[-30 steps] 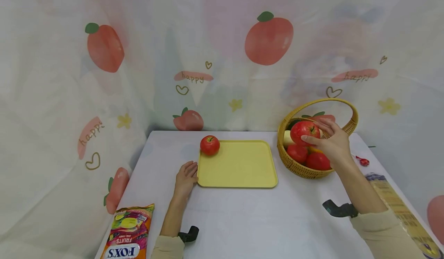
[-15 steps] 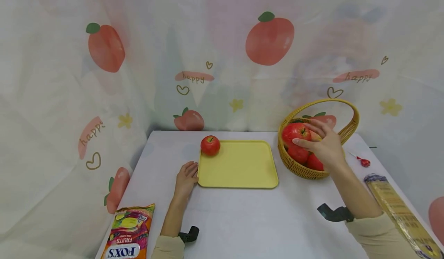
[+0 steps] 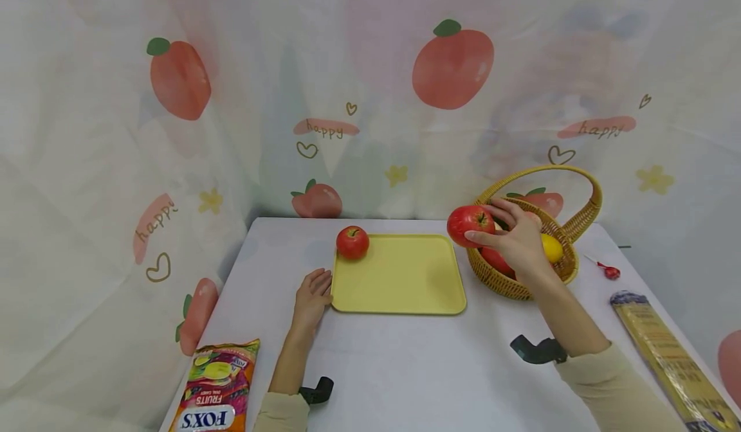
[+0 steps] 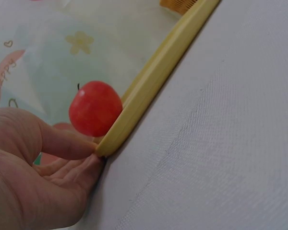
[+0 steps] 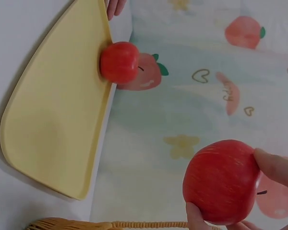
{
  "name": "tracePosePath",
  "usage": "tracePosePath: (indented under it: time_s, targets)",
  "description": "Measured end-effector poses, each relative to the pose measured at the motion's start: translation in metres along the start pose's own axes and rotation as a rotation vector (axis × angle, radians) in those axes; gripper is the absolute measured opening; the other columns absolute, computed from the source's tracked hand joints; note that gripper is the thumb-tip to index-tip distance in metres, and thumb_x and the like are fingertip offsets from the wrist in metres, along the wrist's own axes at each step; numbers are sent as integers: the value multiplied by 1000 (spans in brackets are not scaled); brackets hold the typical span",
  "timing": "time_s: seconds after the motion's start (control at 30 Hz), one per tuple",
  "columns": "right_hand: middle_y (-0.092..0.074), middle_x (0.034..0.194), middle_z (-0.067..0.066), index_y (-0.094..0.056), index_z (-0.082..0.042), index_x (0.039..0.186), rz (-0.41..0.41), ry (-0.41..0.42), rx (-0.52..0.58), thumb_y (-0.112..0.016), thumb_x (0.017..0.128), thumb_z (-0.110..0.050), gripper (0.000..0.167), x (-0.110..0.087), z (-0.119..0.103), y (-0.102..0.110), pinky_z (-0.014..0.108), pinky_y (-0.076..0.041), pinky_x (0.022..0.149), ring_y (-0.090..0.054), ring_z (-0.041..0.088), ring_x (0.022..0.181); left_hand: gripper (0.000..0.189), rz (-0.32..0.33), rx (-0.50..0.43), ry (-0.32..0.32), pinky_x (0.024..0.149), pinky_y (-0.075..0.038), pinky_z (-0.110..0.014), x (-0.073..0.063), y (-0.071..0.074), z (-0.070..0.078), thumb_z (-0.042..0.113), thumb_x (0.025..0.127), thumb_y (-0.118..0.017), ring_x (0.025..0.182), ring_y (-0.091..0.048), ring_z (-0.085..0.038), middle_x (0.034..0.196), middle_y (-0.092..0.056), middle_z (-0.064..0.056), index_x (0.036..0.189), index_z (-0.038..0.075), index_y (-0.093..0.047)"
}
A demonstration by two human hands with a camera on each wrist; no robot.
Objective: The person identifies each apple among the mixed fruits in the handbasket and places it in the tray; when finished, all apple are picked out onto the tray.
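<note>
A large red apple is gripped by the right hand, thumb and fingers round it. It is held up at the left side of a wicker basket; in the right wrist view the apple's stem points toward the palm. Inside the basket lie more red fruit and a yellow one, partly covered by the hand. The left hand lies on the table with loosely extended fingers, thumb and fingertips touching the lower left edge of a yellow tray. Another apple sits at the tray's upper left corner.
A bag of fruit candy lies at the front left. On the right are a red lollipop and a long clear packet. A printed cloth hangs behind the table. The basket's arched handle rises above its rim.
The right hand has carried the apple left from over the basket to beyond its left rim, uncovering the yellow fruit. The left hand and the apple on the tray have stayed put.
</note>
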State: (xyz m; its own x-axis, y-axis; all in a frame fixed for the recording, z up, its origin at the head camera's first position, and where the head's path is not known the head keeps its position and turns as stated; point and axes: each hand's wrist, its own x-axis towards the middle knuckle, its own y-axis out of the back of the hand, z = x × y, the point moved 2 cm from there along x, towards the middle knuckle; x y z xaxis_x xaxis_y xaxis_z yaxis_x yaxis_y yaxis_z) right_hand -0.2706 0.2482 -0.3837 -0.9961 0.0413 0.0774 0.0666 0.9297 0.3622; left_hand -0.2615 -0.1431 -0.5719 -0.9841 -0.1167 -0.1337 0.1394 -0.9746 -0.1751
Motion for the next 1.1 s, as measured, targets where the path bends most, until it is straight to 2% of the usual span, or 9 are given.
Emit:
tracePosePath:
  time_s: [0.2, 0.3, 0.47, 0.57, 0.7, 0.8, 0.87, 1.0, 1.1]
  targets:
    - [-47, 160, 15, -28, -9, 164, -42, -18, -15, -80, 93, -23, 89, 8, -2, -16, 31, -55, 103, -56, 40, 131, 75, 2, 5, -1, 120, -40, -44, 1, 0, 0, -32, 83, -46, 147, -43, -40, 155, -45, -28, 153, -7, -37]
    - [-46, 160, 15, -27, -9, 165, -48, -30, -22, -80, 93, -22, 90, 13, 0, -23, 37, -54, 107, -51, 40, 136, 75, -4, -1, -5, 120, -39, -45, 1, -1, 1, -32, 82, -46, 147, -42, -42, 155, -44, -30, 153, -7, -36]
    - [-47, 159, 16, -30, -10, 163, -44, -45, -6, -82, 91, -22, 90, 21, 4, -34, 52, -47, 114, -36, 37, 148, 75, -9, -2, -4, 121, -39, -46, -1, -1, 3, -32, 83, -46, 147, -41, -42, 155, -43, -30, 153, -8, -35]
    - [-48, 159, 16, -32, -10, 163, -50, -46, -7, -83, 90, -23, 90, 24, 5, -41, 52, -49, 112, -37, 37, 148, 75, -9, -3, -2, 121, -38, -45, -1, -1, 3, -31, 83, -46, 147, -41, -42, 156, -43, -30, 154, -8, -35]
    - [-49, 158, 14, -34, -11, 163, -59, -57, -10, -85, 89, -22, 90, 28, 4, -49, 34, -59, 99, -42, 35, 144, 75, -4, -3, 3, 121, -38, -45, -2, -1, 3, -31, 83, -46, 147, -41, -41, 156, -43, -29, 154, -8, -35]
    - [-48, 159, 14, -33, -10, 163, -68, -69, 19, -85, 88, -19, 91, 31, 3, -56, 25, -60, 89, -47, 35, 141, 75, -4, 0, 0, 121, -38, -47, -2, -1, 3, -32, 83, -45, 147, -41, -42, 156, -43, -30, 154, -9, -34]
    - [-48, 159, 15, -33, -9, 163, -71, -72, 37, -86, 88, -18, 92, 33, 1, -61, 30, -61, 92, -48, 35, 140, 75, -5, 0, -3, 121, -38, -48, -1, -2, 3, -32, 83, -45, 147, -41, -43, 156, -43, -31, 154, -9, -34]
    - [-49, 158, 14, -34, -10, 163, -67, -84, 44, -86, 88, -17, 92, 37, 1, -69, 44, -56, 104, -43, 32, 145, 75, -3, 1, -2, 121, -38, -48, -1, -2, 3, -31, 83, -45, 147, -41, -43, 156, -43, -31, 154, -9, -34]
    - [-48, 159, 13, -33, -11, 163, -68, -97, 53, -85, 88, -16, 91, 39, 3, -74, 45, -55, 106, -42, 31, 145, 75, 1, 7, 4, 120, -39, -47, 0, -1, 3, -31, 83, -46, 147, -42, -42, 156, -43, -30, 154, -8, -35]
